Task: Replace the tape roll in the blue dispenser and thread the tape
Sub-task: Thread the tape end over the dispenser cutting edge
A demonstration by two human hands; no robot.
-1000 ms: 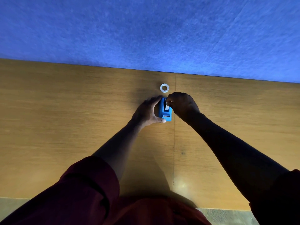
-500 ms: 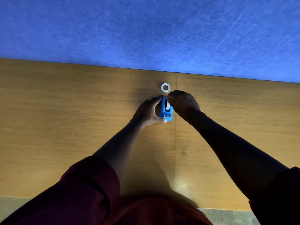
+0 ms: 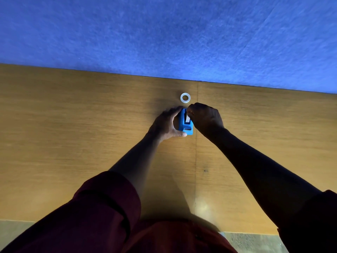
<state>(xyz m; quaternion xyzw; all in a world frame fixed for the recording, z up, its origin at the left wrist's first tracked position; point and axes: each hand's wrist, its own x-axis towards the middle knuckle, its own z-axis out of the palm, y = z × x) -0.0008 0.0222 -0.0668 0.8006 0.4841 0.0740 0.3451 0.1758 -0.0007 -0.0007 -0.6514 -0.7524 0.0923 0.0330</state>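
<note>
A small blue tape dispenser (image 3: 183,125) stands on the wooden table (image 3: 73,134), its cutter end toward me. My left hand (image 3: 166,125) grips its left side, thumb at the near corner. My right hand (image 3: 205,118) is curled over the dispenser's far right top, fingertips pinched on a pale strip of tape (image 3: 187,119) that runs along the top slot. The roll inside is hidden by my fingers. A white ring, a bare tape core (image 3: 185,97), lies flat on the table just beyond the dispenser.
A blue felt wall panel (image 3: 164,33) rises behind the table's far edge. A seam (image 3: 196,161) runs down the tabletop toward me. My dark red sleeves fill the bottom of the view, above the table's near edge.
My right hand has shifted slightly away from me along the dispenser's top, and more of the pale tape strip shows. My left hand keeps the same grip.
</note>
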